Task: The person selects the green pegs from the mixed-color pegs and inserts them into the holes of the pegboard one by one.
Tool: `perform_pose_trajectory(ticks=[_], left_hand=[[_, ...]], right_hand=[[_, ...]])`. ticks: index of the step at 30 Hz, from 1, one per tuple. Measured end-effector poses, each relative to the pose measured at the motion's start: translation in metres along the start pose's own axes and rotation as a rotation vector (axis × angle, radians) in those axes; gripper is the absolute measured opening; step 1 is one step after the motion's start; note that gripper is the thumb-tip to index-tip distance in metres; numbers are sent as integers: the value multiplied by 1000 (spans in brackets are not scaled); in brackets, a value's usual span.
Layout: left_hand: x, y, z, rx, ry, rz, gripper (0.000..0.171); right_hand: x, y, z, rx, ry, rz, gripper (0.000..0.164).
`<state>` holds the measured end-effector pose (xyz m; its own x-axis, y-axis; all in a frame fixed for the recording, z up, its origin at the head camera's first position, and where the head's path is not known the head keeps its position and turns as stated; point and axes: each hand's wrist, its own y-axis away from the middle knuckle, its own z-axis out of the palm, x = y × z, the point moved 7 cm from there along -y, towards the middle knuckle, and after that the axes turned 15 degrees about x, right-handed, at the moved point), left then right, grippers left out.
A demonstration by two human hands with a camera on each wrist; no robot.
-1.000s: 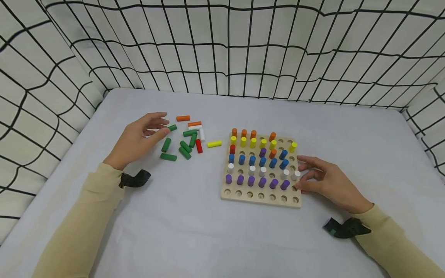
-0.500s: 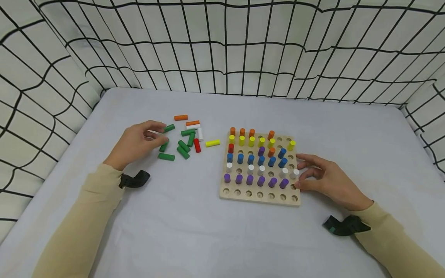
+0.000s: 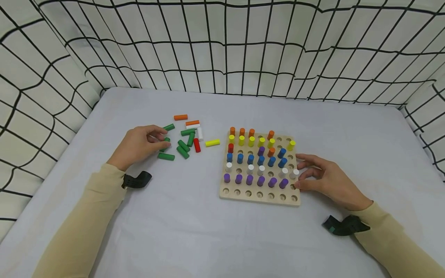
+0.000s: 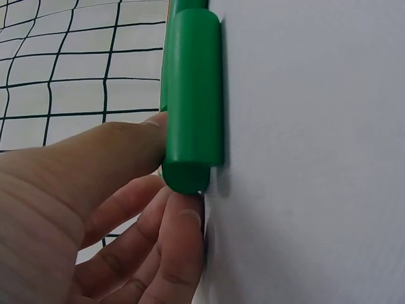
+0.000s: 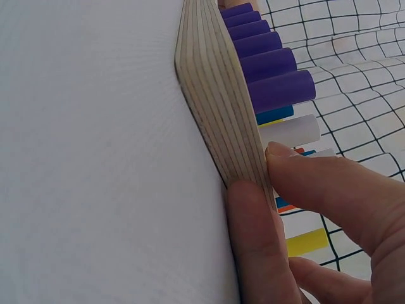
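Note:
My left hand (image 3: 138, 144) is at the left side of a loose pile of pegs. Its thumb and curled fingers pinch a green peg (image 3: 167, 139), mostly covered by the thumb. In the left wrist view another green peg (image 4: 195, 88) stands in front and hides the pinch. A square wooden pegboard (image 3: 243, 196) lies to the right, with rows of orange, yellow, blue, white and purple pegs upright in its holes. My right hand (image 3: 328, 181) grips the board's right edge. The right wrist view shows the thumb on top and a finger against the layered side (image 5: 212, 95).
Several loose pegs lie between left hand and board, among them a green peg (image 3: 166, 156), a red peg (image 3: 197, 145), a yellow peg (image 3: 213, 143) and an orange peg (image 3: 180, 117). Black wire mesh (image 3: 226, 46) stands behind the white table (image 3: 194, 231).
My left hand has moved slightly down from the upper green peg, and its thumb and fingers have closed on the green peg below. The right hand stays on the board's edge.

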<state>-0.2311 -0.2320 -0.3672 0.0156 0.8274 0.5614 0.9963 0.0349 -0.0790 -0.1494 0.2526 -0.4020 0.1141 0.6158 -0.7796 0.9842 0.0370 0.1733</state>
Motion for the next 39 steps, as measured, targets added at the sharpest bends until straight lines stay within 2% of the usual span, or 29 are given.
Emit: perform_pose_trajectory(ticks=[15,39], left_hand=[[0,1,-3,-19,-10,-8,44],[7,4,-15,18,27,-30,37]], right_hand=[[0,0,1,-3,-19,-22,83],[-1,1,0,-7,-25,-22,82]])
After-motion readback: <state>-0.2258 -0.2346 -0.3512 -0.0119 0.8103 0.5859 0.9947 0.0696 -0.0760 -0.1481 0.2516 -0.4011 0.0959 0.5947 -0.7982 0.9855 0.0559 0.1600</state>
